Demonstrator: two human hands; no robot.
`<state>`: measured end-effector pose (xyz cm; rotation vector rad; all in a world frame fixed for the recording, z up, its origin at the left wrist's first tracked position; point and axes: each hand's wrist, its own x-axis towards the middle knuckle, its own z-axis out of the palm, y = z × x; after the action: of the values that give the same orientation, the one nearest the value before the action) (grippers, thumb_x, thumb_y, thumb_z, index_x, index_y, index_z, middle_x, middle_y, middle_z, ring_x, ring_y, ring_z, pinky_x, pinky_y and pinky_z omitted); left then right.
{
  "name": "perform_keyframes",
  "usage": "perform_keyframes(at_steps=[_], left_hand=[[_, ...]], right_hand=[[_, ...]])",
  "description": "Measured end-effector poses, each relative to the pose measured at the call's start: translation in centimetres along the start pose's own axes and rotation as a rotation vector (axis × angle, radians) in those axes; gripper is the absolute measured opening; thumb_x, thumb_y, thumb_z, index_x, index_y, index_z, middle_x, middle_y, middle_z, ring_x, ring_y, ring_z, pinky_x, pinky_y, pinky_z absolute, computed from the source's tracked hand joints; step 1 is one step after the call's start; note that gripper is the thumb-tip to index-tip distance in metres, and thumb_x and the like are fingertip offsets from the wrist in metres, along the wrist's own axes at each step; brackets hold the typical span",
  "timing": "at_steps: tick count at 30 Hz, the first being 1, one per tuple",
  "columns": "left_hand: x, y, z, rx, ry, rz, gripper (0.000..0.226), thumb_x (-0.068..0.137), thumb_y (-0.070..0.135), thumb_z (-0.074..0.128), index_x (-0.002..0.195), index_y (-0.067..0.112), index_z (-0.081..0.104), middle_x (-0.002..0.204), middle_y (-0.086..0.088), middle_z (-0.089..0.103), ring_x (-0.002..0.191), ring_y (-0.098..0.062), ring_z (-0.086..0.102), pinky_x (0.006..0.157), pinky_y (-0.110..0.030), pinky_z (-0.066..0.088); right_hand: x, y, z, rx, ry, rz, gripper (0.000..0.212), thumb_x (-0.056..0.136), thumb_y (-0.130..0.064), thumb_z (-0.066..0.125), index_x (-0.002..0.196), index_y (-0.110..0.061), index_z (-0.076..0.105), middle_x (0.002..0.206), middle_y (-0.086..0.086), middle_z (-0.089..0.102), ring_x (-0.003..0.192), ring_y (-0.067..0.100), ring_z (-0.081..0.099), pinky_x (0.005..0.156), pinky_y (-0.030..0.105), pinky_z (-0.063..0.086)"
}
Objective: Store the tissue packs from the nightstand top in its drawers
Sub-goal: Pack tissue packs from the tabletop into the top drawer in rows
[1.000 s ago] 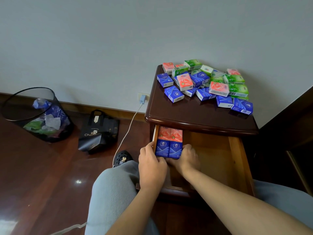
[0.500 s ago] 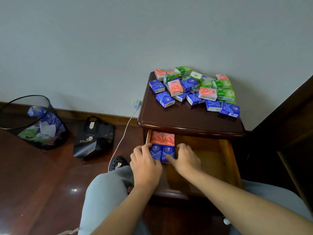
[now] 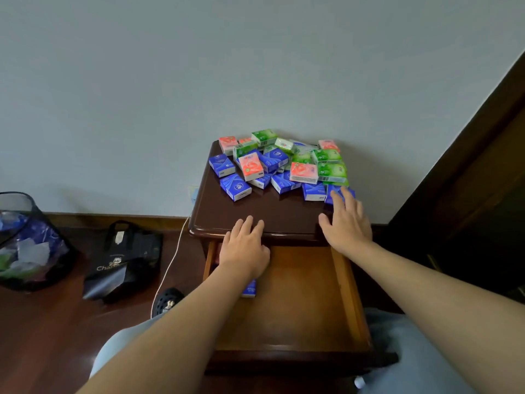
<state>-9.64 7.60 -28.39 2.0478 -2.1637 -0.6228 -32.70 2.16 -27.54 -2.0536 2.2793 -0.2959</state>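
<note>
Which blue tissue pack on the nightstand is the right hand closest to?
The blue pack at the pile's front-right corner. The right hand has its fingertips over it; every other blue pack lies further left.

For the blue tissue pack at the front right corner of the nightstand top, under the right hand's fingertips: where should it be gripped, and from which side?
Grip the blue tissue pack across its two long side edges, thumb on one and fingers on the other, coming from above and the front. It lies flat on the dark wooden nightstand top with its front edge free, while another blue pack and green packs crowd its left and back. The open right hand is already there.
</note>
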Motion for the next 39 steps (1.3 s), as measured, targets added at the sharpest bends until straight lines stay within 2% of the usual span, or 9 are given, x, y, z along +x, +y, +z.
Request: perform_keyframes(at_steps=[5, 9, 12, 18, 22, 26, 31, 34, 39], left_hand=[[0.2, 0.2, 0.4, 0.064, 0.016, -0.003, 0.072, 0.104, 0.028, 0.05, 0.165, 0.028, 0.011, 0.174, -0.004, 0.006, 0.16, -0.028, 0.0, 0.13, -0.048, 0.01], [0.3, 0.3, 0.2, 0.038, 0.045, -0.007, 0.072, 0.102, 0.027, 0.054, 0.164, 0.028, 0.017, 0.173, -0.003, 0.013, 0.159, -0.028, 0.006, 0.13, -0.045, 0.015], [0.2, 0.5, 0.4, 0.059, 0.056, -0.006, 0.074, 0.101, 0.027, 0.055, 0.164, 0.027, 0.017, 0.172, -0.004, 0.014, 0.159, -0.029, 0.007, 0.13, -0.045, 0.016], [0.1, 0.1, 0.6, 0.075, 0.056, 0.003, 0.079, 0.098, 0.027, 0.059, 0.164, 0.028, 0.015, 0.173, -0.003, 0.013, 0.159, -0.029, 0.007, 0.129, -0.045, 0.017], [0.3, -0.5, 0.4, 0.087, 0.059, 0.015, 0.077, 0.097, 0.03, 0.06, 0.163, 0.033, 0.019, 0.172, 0.0, 0.018, 0.158, -0.026, 0.012, 0.127, -0.045, 0.023], [0.7, -1.5, -0.7, 0.134, 0.065, 0.047, 0.07, 0.096, 0.031, 0.057, 0.16, 0.035, 0.029, 0.166, 0.004, 0.031, 0.151, -0.024, 0.028, 0.12, -0.048, 0.032], [2.2, -2.2, -2.1, 0.111, 0.189, -0.028, 0.066, 0.096, 0.032, 0.055, 0.156, 0.017, 0.031, 0.145, -0.009, 0.046, 0.131, -0.029, 0.045, 0.104, -0.043, 0.046], [4.1, -2.8, -2.9, 0.122, 0.252, -0.066, 0.068, 0.098, 0.033, 0.054, 0.157, 0.013, 0.026, 0.151, -0.013, 0.037, 0.135, -0.032, 0.04, 0.104, -0.044, 0.046], [7.5, -3.9, -3.5, 0.216, 0.281, -0.091, 0.074, 0.103, 0.039, 0.045, 0.163, 0.014, 0.011, 0.171, -0.014, 0.009, 0.155, -0.033, 0.015, 0.12, -0.049, 0.031]], right_hand=[[1.2, 2.0, 0.7, -0.066, -0.143, -0.044, 0.067, 0.108, -0.055, 0.031, 0.167, -0.033, 0.008, 0.176, -0.003, 0.005, 0.16, 0.033, 0.007, 0.128, 0.047, 0.022], [0.6, 1.7, 1.0, -0.114, 0.015, -0.045, 0.066, 0.105, -0.055, 0.043, 0.163, -0.03, 0.024, 0.159, 0.007, 0.034, 0.129, 0.036, 0.047, 0.105, 0.041, 0.05], [0.0, 1.9, 1.2, -0.153, 0.05, 0.006, 0.065, 0.1, -0.058, 0.051, 0.158, -0.032, 0.033, 0.143, 0.009, 0.038, 0.117, 0.031, 0.05, 0.089, 0.036, 0.056], [-1.0, 2.2, 2.1, 0.021, 0.151, -0.161, 0.025, 0.093, -0.042, 0.069, 0.11, -0.034, 0.052, 0.118, 0.002, 0.045, 0.105, 0.025, 0.055, 0.077, 0.032, 0.054], [-1.2, 1.4, 3.0, 0.418, -0.009, -0.303, 0.057, 0.082, -0.038, 0.083, 0.126, -0.032, 0.046, 0.13, -0.005, 0.035, 0.117, 0.011, 0.049, 0.086, 0.023, 0.049], [-0.8, -0.8, 3.7, 0.589, -0.19, -0.217, 0.098, 0.077, -0.044, 0.089, 0.155, -0.018, 0.035, 0.152, -0.009, 0.021, 0.137, 0.006, 0.036, 0.108, 0.023, 0.044], [0.4, -2.6, 4.0, 0.446, -0.174, -0.191, 0.088, 0.067, -0.064, 0.086, 0.141, -0.039, 0.045, 0.141, -0.013, 0.043, 0.137, 0.018, 0.035, 0.11, 0.039, 0.035], [0.8, -3.0, 4.2, 0.35, -0.232, -0.199, 0.089, 0.061, -0.079, 0.075, 0.137, -0.057, 0.034, 0.144, -0.018, 0.038, 0.137, 0.017, 0.027, 0.108, 0.04, 0.026], [1.3, -2.6, 4.4, 0.347, -0.271, -0.209, 0.09, 0.061, -0.078, 0.078, 0.136, -0.063, 0.031, 0.147, -0.02, 0.033, 0.142, 0.017, 0.023, 0.113, 0.045, 0.025]])
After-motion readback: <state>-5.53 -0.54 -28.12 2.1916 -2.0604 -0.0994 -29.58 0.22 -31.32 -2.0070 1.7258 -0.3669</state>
